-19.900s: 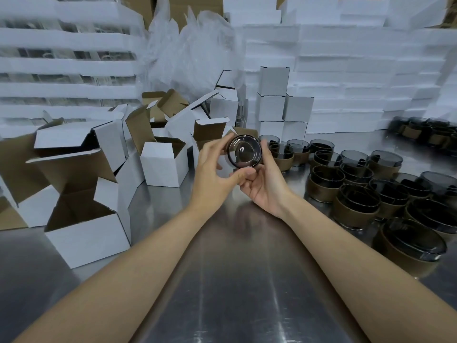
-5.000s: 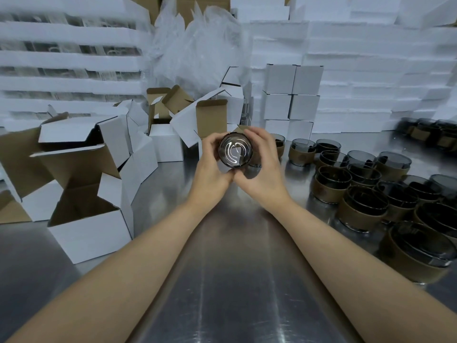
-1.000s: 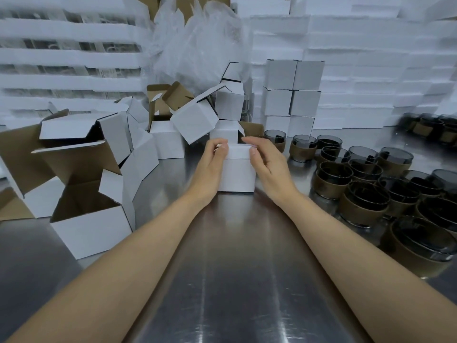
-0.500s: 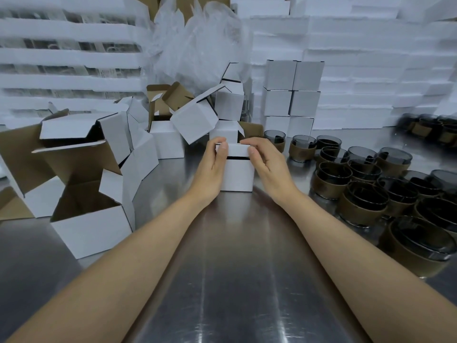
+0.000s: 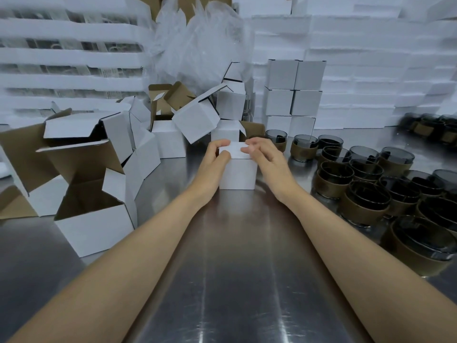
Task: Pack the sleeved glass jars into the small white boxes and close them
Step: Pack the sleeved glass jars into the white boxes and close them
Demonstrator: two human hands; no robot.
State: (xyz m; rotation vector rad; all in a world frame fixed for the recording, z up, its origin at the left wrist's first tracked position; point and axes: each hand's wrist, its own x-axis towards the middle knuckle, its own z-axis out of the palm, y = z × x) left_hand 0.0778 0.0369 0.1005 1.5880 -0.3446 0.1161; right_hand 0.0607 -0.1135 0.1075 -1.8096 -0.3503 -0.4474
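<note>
A small white box (image 5: 238,173) stands on the steel table (image 5: 237,280) straight ahead, its lid down. My left hand (image 5: 214,164) grips the box's left side, thumb on the front and fingers curled over the lid's left edge. My right hand (image 5: 268,157) lies against its right side with the fingertips pressing on the lid. Whatever is inside the box is hidden. Several sleeved glass jars (image 5: 366,201), dark glass with brown sleeves, stand in rows to the right.
Open empty white boxes (image 5: 96,219) with brown insides lie piled at the left. A stack of closed white boxes (image 5: 293,95) stands behind the jars. White foam trays and clear plastic wrap (image 5: 195,45) fill the back.
Five seconds ago both hands held a jar up; one second ago they were on the box. Since then the lid has come down and the fingers have curled over its top.
</note>
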